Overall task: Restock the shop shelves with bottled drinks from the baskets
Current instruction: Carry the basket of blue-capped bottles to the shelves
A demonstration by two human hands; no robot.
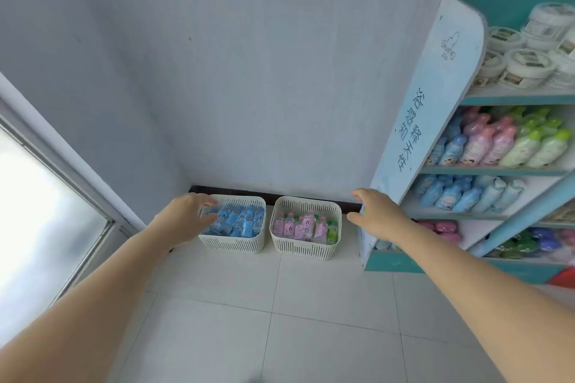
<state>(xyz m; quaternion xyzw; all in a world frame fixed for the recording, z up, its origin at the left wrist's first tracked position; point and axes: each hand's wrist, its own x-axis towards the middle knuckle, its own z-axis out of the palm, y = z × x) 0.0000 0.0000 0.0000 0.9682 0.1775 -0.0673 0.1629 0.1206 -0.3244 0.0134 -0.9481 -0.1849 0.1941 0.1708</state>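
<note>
As both baskets sit low on the floor, left hand (183, 218) and right hand (378, 216) reach down, fingers (207, 200) spread wide, holding nothing.

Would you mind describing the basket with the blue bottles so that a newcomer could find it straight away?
Look at the foot of the grey wall, left of the teal shelf unit, where two white slatted baskets stand side by side on the tiled floor. It is the left basket, under the open left hand. It holds only blue bottles; the right basket holds pink and green ones.
</note>
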